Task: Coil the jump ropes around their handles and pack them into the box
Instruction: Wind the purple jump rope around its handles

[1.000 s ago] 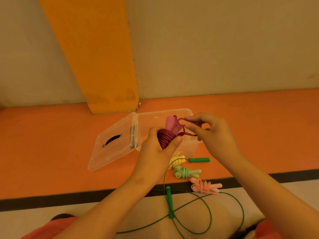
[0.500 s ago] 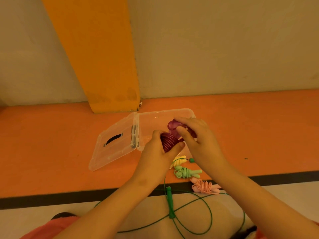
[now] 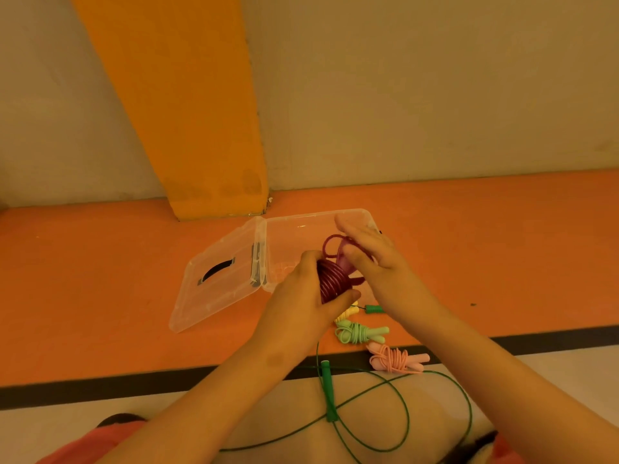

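My left hand (image 3: pixel 306 301) grips a maroon jump rope (image 3: pixel 330 283) coiled round its pink handles, held just above the near edge of the clear plastic box (image 3: pixel 294 229). A loose maroon loop sticks up from the coil. My right hand (image 3: pixel 371 259) lies over that loop and the handle tops with its fingers spread fairly straight. On the orange floor in front lie coiled yellow (image 3: pixel 348 311), light green (image 3: pixel 356 332) and pink (image 3: pixel 397 360) ropes. An uncoiled dark green rope (image 3: pixel 378 410) sprawls near my legs, with one handle (image 3: pixel 326 390) upright and the other (image 3: pixel 373 309) by the yellow bundle.
The box's lid (image 3: pixel 217 279) lies open flat to the left, with a dark slot handle. An orange pillar (image 3: pixel 187 112) and a beige wall stand behind. A black stripe (image 3: pixel 100 386) separates the orange floor from the pale floor near me.
My right hand has carried the loose loop over the handle tops and opened from a pinch to flatter fingers. My left hand has kept its grip on the coil.
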The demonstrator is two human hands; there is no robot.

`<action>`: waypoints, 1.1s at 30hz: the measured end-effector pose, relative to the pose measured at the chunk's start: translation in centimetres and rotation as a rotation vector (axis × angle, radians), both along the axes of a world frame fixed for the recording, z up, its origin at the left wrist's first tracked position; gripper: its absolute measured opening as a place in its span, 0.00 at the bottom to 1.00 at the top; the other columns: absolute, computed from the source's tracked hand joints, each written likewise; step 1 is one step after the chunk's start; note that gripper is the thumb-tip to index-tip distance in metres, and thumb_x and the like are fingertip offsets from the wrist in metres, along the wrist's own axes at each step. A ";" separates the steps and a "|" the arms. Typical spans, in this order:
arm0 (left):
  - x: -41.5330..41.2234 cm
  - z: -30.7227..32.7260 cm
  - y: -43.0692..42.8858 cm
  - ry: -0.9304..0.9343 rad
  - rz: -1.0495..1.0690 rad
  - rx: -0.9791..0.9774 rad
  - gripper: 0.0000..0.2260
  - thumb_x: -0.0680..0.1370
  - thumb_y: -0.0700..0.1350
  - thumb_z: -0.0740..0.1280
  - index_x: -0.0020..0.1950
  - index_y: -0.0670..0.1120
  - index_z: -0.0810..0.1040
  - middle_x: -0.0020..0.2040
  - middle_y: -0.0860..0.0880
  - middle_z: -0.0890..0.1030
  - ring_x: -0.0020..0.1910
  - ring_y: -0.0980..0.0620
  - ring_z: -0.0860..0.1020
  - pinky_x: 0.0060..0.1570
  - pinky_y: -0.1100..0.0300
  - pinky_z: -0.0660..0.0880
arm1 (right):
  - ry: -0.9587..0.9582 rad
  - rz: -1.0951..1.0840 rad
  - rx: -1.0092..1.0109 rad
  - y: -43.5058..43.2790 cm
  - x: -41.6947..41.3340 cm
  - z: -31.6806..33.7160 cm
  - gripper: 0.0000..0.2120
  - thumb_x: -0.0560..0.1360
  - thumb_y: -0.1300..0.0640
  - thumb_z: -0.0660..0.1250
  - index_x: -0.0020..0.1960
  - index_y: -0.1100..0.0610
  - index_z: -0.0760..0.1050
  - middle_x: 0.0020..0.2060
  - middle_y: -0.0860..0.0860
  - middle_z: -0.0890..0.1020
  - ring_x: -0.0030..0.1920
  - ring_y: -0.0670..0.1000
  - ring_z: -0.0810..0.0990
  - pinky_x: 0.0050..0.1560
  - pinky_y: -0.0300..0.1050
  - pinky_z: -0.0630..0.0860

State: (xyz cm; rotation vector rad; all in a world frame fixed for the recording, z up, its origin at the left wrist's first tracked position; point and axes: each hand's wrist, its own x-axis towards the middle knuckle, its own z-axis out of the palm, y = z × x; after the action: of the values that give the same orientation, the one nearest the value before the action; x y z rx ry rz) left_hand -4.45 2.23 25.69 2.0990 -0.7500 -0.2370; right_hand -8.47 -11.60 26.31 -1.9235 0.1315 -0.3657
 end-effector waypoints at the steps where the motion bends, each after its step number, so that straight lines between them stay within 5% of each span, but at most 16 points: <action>1: -0.1 0.0 0.0 0.008 -0.010 -0.005 0.31 0.72 0.56 0.72 0.70 0.52 0.62 0.57 0.55 0.76 0.52 0.56 0.77 0.52 0.56 0.77 | 0.031 0.026 0.118 -0.2 -0.1 0.4 0.21 0.80 0.56 0.60 0.71 0.43 0.65 0.62 0.40 0.73 0.60 0.37 0.72 0.54 0.24 0.67; 4: -0.2 0.1 0.0 0.050 -0.029 -0.032 0.42 0.72 0.55 0.72 0.77 0.57 0.49 0.59 0.56 0.76 0.55 0.56 0.78 0.56 0.56 0.77 | 0.081 0.045 0.192 -0.6 -0.3 0.8 0.27 0.75 0.48 0.64 0.72 0.41 0.63 0.61 0.42 0.76 0.55 0.38 0.78 0.47 0.31 0.76; 7: 0.0 0.5 0.1 0.056 -0.041 -0.052 0.46 0.72 0.54 0.73 0.77 0.62 0.41 0.53 0.57 0.78 0.49 0.57 0.80 0.54 0.55 0.77 | 0.078 0.055 0.221 -0.7 -0.5 0.6 0.22 0.74 0.44 0.61 0.68 0.43 0.70 0.62 0.44 0.77 0.62 0.42 0.75 0.59 0.35 0.74; 10: 0.4 0.9 0.3 0.108 -0.084 -0.082 0.46 0.72 0.52 0.74 0.76 0.63 0.42 0.52 0.56 0.78 0.47 0.57 0.80 0.54 0.55 0.77 | 0.050 0.109 0.316 -1.0 -0.7 0.4 0.18 0.76 0.42 0.57 0.63 0.43 0.75 0.60 0.44 0.79 0.62 0.43 0.76 0.64 0.44 0.72; 16: 0.6 1.4 0.9 0.277 -0.189 -0.219 0.46 0.67 0.53 0.74 0.77 0.64 0.48 0.53 0.64 0.75 0.52 0.58 0.81 0.58 0.52 0.77 | 0.014 0.145 0.380 -1.4 -0.6 0.7 0.17 0.80 0.49 0.54 0.60 0.53 0.76 0.58 0.52 0.80 0.59 0.50 0.78 0.52 0.41 0.76; 22: 0.5 1.5 1.1 0.298 -0.289 -0.282 0.33 0.68 0.50 0.73 0.70 0.64 0.65 0.63 0.70 0.71 0.61 0.65 0.74 0.57 0.63 0.76 | 0.041 0.090 0.334 -1.8 -0.3 0.5 0.11 0.80 0.50 0.59 0.49 0.48 0.81 0.47 0.48 0.82 0.51 0.49 0.80 0.53 0.44 0.76; 28: 0.0 2.1 1.5 0.272 -0.341 -0.264 0.40 0.70 0.42 0.75 0.71 0.70 0.59 0.64 0.67 0.68 0.57 0.66 0.77 0.48 0.67 0.77 | 0.023 0.115 0.536 -2.2 -0.3 0.6 0.14 0.80 0.55 0.56 0.48 0.54 0.81 0.49 0.53 0.84 0.54 0.50 0.80 0.52 0.44 0.76; 31: -0.6 2.3 1.4 0.311 -0.411 -0.269 0.39 0.70 0.41 0.75 0.69 0.71 0.62 0.69 0.66 0.65 0.61 0.66 0.74 0.53 0.66 0.77 | 0.113 0.081 0.460 -1.9 -1.3 0.5 0.16 0.83 0.58 0.50 0.52 0.52 0.77 0.51 0.46 0.83 0.54 0.40 0.79 0.56 0.35 0.73; 33: -0.7 2.2 1.3 0.316 -0.428 -0.278 0.36 0.69 0.42 0.75 0.69 0.67 0.65 0.71 0.63 0.67 0.64 0.66 0.72 0.58 0.65 0.75 | 0.191 0.053 0.301 -1.9 -2.2 -0.1 0.14 0.84 0.56 0.48 0.62 0.48 0.69 0.55 0.40 0.74 0.55 0.34 0.71 0.48 0.21 0.68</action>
State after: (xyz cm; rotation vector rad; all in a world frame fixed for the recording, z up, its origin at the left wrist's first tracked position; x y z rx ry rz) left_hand -5.13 3.50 27.93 1.5751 -0.9690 -0.6432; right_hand -10.71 -13.54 26.18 -1.6567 0.2465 -0.1168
